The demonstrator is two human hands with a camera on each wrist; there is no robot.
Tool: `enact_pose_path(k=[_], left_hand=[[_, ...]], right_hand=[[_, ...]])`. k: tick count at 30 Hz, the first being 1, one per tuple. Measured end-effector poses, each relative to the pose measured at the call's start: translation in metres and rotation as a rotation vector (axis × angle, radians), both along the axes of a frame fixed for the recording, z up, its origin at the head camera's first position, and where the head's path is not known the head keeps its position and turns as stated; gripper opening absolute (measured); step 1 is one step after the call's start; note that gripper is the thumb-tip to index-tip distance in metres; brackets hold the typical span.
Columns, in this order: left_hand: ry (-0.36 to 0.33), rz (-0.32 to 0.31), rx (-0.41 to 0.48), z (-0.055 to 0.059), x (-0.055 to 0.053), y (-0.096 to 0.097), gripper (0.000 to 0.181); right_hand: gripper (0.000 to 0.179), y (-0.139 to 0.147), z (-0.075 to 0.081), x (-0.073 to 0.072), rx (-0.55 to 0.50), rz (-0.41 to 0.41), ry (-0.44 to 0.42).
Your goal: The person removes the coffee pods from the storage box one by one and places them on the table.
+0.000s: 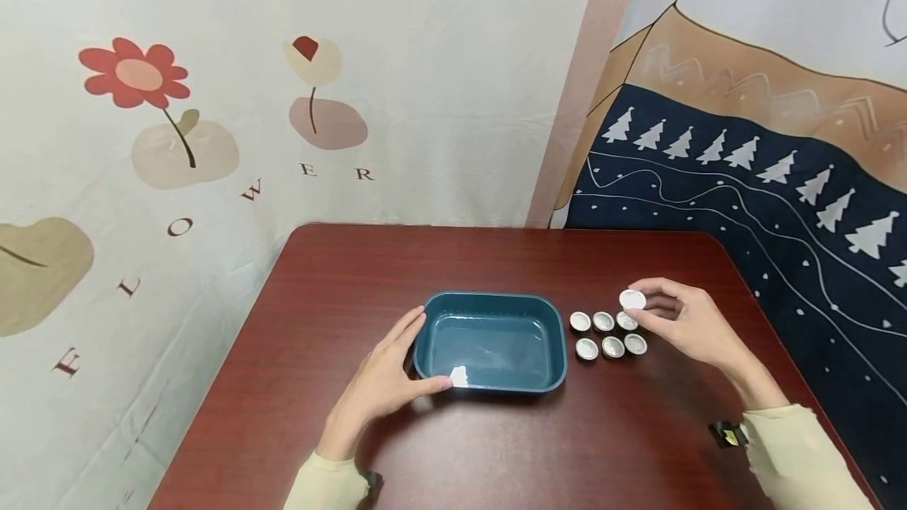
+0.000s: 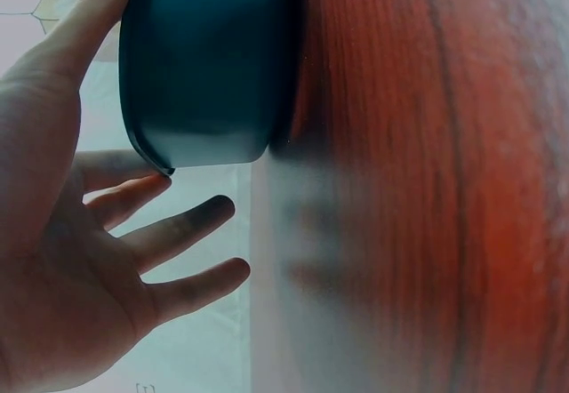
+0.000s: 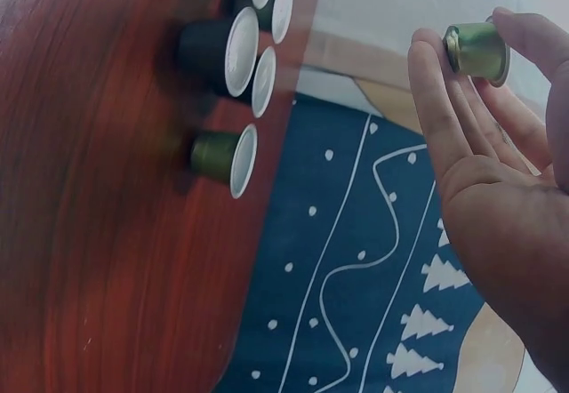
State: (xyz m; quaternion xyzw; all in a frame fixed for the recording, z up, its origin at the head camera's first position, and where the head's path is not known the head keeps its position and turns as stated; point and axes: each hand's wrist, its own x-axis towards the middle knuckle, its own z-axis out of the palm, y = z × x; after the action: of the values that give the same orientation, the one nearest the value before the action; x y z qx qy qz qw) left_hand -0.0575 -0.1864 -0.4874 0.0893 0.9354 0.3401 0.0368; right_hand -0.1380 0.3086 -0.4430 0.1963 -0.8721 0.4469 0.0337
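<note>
A deep teal rectangular dish (image 1: 496, 337) stands on the table. My left hand (image 1: 383, 376) is at its left end, thumb on the front rim and straight fingertips along the left rim. In the left wrist view, the lower fingers spread away from the dish wall (image 2: 213, 73). My right hand (image 1: 690, 325) pinches a green coffee capsule (image 3: 480, 52) between thumb and fingertips, white lid (image 1: 633, 300) facing the head camera. It is held above several other capsules (image 1: 612, 347), which stand lid up in two rows right of the dish.
The reddish-brown wooden table (image 1: 496, 455) has rounded far corners. Behind it hangs a pale cloth (image 1: 439, 101) with printed flowers, and at the right a dark blue cloth (image 1: 708, 203) with white trees.
</note>
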Motion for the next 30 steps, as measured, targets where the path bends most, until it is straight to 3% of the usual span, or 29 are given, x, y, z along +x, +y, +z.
enact_pose_path(k=[15, 21, 30], left_hand=[[-0.005, 0.003, 0.007, 0.001, 0.001, 0.001, 0.120], [-0.003, -0.002, 0.006, 0.001, 0.000, 0.001, 0.120], [-0.005, -0.005, -0.003, 0.000, 0.000, 0.000, 0.122]], right_hand=[[0.034, 0.042, -0.012, 0.011, 0.044, -0.108, -0.062], [0.031, 0.054, -0.023, 0.018, 0.067, -0.113, -0.034], [0.023, 0.063, -0.037, 0.024, 0.153, -0.101, -0.096]])
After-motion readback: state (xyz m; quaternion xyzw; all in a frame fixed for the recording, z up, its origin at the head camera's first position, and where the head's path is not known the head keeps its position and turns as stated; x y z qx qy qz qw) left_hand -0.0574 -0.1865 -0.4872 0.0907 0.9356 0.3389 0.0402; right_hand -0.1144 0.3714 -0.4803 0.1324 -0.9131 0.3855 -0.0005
